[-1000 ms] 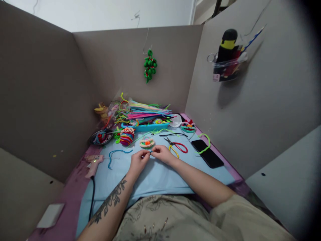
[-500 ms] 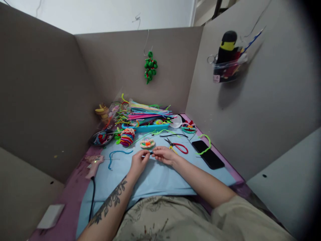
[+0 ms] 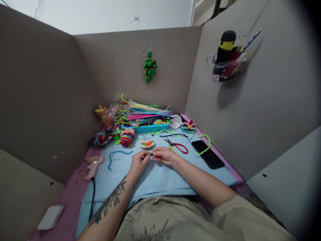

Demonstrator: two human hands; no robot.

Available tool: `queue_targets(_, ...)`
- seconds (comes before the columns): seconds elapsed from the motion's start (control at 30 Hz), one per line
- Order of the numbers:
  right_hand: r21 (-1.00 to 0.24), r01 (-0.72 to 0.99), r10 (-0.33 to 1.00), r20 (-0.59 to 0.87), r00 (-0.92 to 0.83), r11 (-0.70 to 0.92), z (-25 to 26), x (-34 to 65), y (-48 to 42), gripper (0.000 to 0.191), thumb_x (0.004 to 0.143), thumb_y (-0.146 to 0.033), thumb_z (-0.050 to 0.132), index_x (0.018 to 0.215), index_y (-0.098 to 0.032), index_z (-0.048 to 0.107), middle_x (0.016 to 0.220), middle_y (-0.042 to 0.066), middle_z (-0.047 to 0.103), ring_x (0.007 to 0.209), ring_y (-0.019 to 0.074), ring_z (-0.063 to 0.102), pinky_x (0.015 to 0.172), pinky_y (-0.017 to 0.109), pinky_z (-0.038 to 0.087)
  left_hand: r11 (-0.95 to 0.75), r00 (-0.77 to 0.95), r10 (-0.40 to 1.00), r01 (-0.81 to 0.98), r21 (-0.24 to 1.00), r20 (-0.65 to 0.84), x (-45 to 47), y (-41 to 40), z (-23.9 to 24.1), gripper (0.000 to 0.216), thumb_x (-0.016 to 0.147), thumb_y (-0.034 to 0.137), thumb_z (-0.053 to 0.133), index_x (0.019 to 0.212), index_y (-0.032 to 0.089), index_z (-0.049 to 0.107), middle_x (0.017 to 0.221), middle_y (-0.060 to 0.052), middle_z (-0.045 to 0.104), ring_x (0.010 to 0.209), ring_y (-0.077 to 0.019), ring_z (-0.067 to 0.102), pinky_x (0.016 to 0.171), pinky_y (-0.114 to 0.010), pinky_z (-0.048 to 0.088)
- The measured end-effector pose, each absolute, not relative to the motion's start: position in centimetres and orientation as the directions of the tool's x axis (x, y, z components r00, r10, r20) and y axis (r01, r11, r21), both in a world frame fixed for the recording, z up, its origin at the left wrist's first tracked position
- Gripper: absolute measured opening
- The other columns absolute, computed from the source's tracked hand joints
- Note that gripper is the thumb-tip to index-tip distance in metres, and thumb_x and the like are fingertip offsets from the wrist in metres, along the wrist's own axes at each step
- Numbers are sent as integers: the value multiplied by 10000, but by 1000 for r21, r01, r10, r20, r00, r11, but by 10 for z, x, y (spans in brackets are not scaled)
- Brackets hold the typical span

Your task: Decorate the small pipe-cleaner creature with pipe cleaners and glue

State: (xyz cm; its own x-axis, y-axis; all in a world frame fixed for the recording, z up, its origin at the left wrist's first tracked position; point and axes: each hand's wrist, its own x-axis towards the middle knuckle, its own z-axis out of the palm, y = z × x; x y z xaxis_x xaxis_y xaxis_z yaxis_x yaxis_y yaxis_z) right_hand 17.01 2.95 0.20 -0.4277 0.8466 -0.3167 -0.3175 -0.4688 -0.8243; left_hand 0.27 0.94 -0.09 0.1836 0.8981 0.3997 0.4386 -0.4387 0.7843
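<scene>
The light blue cover [image 3: 173,184] is smooth, with soft creases. Above it, the right hand [image 3: 163,156] and the left hand [image 3: 139,162] both pinch with fingertips. At twelve o'clock from them lies the cream oval ornament [image 3: 147,144], knobbly, orange in its middle. Between the fingertips is the small dark piece [image 3: 151,154], at the left hand's two o'clock, the right hand's nine; its texture I cannot tell.
</scene>
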Motion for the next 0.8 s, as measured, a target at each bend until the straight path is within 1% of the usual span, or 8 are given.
queue_targets(0.13, -831, -299, 847, -326, -420, -469, 1, 170, 30, 79, 715, -62, 595, 741, -123, 553, 557, 31, 641, 459, 76, 586, 395, 111, 429, -442, 201, 897, 438, 783, 394, 3, 9, 0, 152, 767, 243, 530, 767, 164, 660, 764, -34, 681, 686, -135, 600, 623, -220, 462)
queue_targets(0.33, -857, -246, 844, -324, -426, -453, 0, 170, 31, 63, 681, -65, 588, 691, -119, 558, 530, 25, 629, 416, 65, 554, 367, 106, 389, -426, 208, 905, 438, 792, 371, 3, 9, -1, 162, 758, 262, 537, 763, 165, 666, 756, -32, 684, 669, -135, 595, 634, -229, 460)
queue_targets(0.53, -867, -233, 837, -303, -456, -441, 4, 171, 29, 66, 660, -93, 615, 678, -119, 558, 518, 16, 622, 412, 60, 545, 382, 111, 393, -353, 191, 934, 359, 864, 302, 3, 11, -3, 181, 742, 291, 566, 801, 161, 676, 750, -28, 688, 640, -132, 595, 612, -222, 463)
queue_targets(0.7, -872, -187, 816, -319, -482, -452, 3, 174, 30, 45, 647, -77, 575, 675, -112, 568, 510, 19, 627, 392, 61, 535, 363, 112, 372, -318, 262, 935, 328, 889, 238, 2, 11, -2, 173, 731, 278, 576, 781, 153, 685, 718, -32, 687, 628, -136, 593, 600, -219, 457)
queue_targets(0.8, -880, -149, 808, -330, -488, -450, 2, 174, 31, 56, 634, -68, 553, 666, -108, 574, 511, 22, 629, 385, 62, 533, 346, 108, 361, -343, 291, 924, 341, 875, 248, 1, 10, -1, 172, 739, 272, 565, 775, 151, 682, 703, -28, 680, 613, -131, 584, 582, -211, 447)
